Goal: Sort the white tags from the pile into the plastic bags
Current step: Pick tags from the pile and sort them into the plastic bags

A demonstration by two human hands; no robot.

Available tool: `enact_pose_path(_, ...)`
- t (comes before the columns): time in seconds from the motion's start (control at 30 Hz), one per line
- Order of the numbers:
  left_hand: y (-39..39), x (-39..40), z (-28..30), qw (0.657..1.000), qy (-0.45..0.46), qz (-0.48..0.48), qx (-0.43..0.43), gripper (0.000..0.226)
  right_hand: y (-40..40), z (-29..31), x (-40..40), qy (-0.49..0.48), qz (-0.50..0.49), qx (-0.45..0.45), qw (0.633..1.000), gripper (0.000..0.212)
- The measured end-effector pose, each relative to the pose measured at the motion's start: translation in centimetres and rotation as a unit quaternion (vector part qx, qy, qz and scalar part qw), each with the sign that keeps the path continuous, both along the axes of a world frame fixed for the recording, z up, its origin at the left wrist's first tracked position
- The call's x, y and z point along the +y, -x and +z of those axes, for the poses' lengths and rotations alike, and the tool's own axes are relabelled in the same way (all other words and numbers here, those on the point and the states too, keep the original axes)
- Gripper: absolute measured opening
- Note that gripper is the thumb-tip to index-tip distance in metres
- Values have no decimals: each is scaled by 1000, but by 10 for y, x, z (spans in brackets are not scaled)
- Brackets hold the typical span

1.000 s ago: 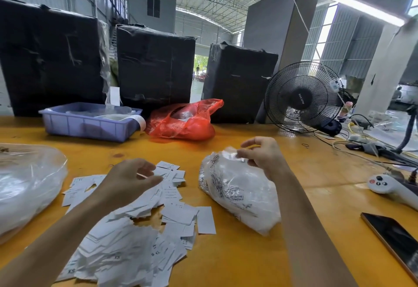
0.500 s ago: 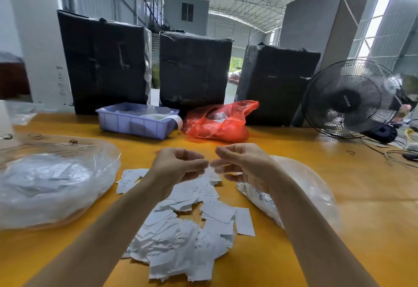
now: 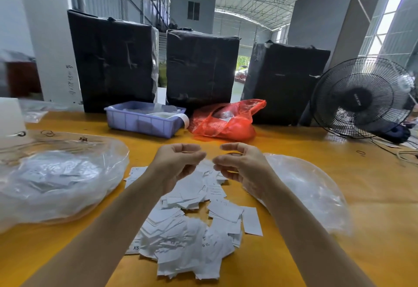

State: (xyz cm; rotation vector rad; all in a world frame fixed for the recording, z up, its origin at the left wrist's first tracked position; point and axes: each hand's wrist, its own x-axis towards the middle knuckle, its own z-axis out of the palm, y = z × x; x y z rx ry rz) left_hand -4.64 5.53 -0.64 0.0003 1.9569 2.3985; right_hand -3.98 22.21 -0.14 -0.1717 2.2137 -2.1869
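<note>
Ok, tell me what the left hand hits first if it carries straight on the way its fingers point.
Probably the right hand: the left hand's curled fingers point rightward across a small gap at it, though depth is unclear.

White tags (image 3: 190,230) printed with small dark letters are seen on a yellow-orange table (image 3: 339,252). Clear plastic bags (image 3: 56,178) are noted, a lavender bin (image 3: 144,122), a translucent red bag (image 3: 226,120), black-wrapped bales (image 3: 113,60) and a black fan (image 3: 362,98).

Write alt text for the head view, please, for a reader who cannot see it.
Two hands, left hand and right hand, hover with curled fingers above a pile of white tags on a yellow table, between two clear plastic bags.
</note>
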Motion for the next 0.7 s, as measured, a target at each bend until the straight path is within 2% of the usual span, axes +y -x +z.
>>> enact_pose_path(0.1, 3, -1, 2, 996, -81, 39, -5, 9, -3, -7, -11, -25, 35, 0, 999, 29)
enact_pose_path(0.17, 5, -5, 2, 993, -99, 57, 1, 14, -5, -21, -23, -116, 30, 29, 992, 26)
enact_pose_path(0.2, 6, -7, 3, 993, -97, 64, 7, 16, -4, -30, -29, -203, 8, 67, 977, 25)
enact_pose_path(0.27, 7, -12, 3, 994, -78, 79, 25, 14, 0, -50, -39, -381, -23, 152, 912, 29)
enact_pose_path(0.33, 8, -16, 3, 993, -38, 102, 44, 11, 5, -65, -48, -454, 2, 181, 872, 39)
enact_pose_path(0.43, 10, -19, 1, 990, 3, 126, 64, 9, 10, -83, -59, -510, 42, 181, 840, 50)
enact_pose_path(0.53, 11, -20, -1, 986, 43, 141, 72, 14, 10, -88, -64, -538, 22, 206, 817, 25)
enact_pose_path(0.6, 11, -22, -1, 986, 58, 143, 69, 19, 12, -83, -59, -521, 15, 216, 825, 13)
enact_pose_path(0.63, 11, -22, -1, 986, 64, 143, 65, 24, 13, -80, -55, -510, 20, 217, 832, 15)
enact_pose_path(0.7, 11, -24, -2, 985, 75, 142, 61, 28, 12, -72, -46, -472, 24, 213, 855, 36)
